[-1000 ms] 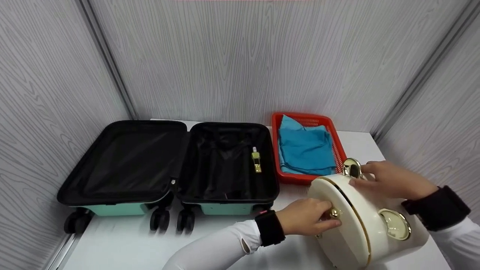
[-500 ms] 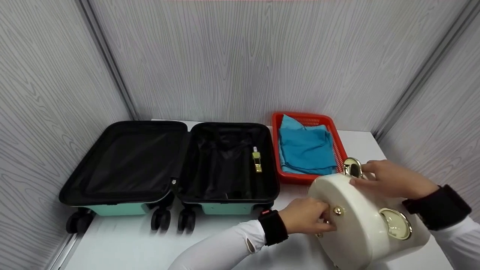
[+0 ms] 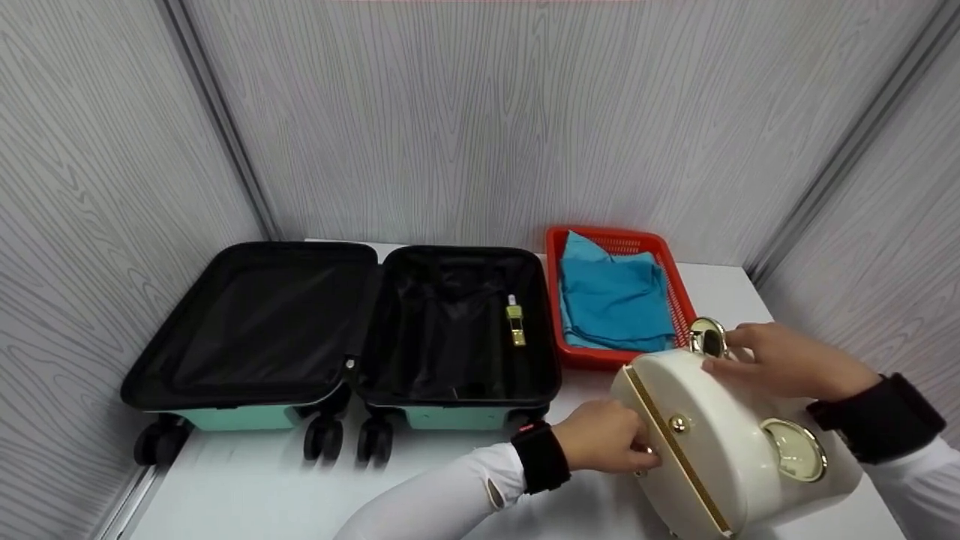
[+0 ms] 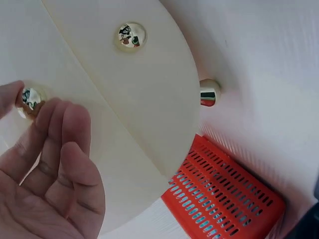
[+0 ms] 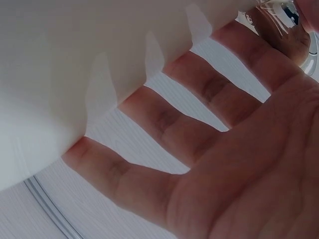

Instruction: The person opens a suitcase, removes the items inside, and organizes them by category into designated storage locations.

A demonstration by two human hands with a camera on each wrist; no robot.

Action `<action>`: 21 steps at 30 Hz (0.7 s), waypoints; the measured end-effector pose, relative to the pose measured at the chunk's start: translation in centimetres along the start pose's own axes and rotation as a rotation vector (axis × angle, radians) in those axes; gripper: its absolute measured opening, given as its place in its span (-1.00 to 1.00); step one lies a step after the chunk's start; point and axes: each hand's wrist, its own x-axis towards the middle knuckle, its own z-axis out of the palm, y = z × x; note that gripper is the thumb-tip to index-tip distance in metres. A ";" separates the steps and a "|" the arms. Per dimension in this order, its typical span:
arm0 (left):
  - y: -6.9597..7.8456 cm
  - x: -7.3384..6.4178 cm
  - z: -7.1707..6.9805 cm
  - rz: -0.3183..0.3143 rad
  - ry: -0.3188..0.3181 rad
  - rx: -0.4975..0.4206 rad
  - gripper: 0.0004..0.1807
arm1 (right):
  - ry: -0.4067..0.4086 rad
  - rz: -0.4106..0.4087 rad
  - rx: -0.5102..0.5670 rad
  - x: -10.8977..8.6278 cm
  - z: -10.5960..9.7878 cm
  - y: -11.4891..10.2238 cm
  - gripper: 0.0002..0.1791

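A glossy cream box [image 3: 765, 442] with a rounded front, gold knobs and a gold-rimmed handle [image 3: 796, 448] lies tilted at the right front. Its front splits into two door halves, and gold trim [image 3: 675, 450] shows along the middle seam. My left hand [image 3: 604, 436] pinches the lower knob [image 4: 31, 102] between thumb and fingers; the other knob [image 4: 132, 36] is untouched. My right hand [image 3: 787, 364] rests on the box's far upper side beside a second gold-rimmed piece [image 3: 707, 337]. In the right wrist view its spread fingers [image 5: 149, 119] touch the cream surface.
An open green suitcase [image 3: 454, 417] with black lining lies at the left and middle. Inside is a small yellow-green and gold piece [image 3: 516, 321]. A red basket [image 3: 553, 285] holding folded blue cloth [image 3: 616, 300] stands behind the box. Grey panels [image 3: 420, 120] enclose the white table [image 3: 255, 495].
The door half with the upper knob has swung shut, and my left hand has moved from that knob to the lower one. That other half now stands slightly ajar. My right hand stays put.
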 end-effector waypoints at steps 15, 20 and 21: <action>-1.6 -4.1 -1.4 0.031 -0.043 -0.004 -0.55 | 0.002 -0.007 -0.010 -0.2 0.1 0.0 -0.70; -2.0 -5.2 -1.7 0.032 -0.062 -0.015 -0.54 | 0.007 -0.005 -0.016 0.0 0.1 0.0 -0.68; -2.1 -5.3 -1.8 0.035 -0.062 -0.013 -0.54 | 0.007 -0.005 -0.014 0.0 0.1 0.0 -0.67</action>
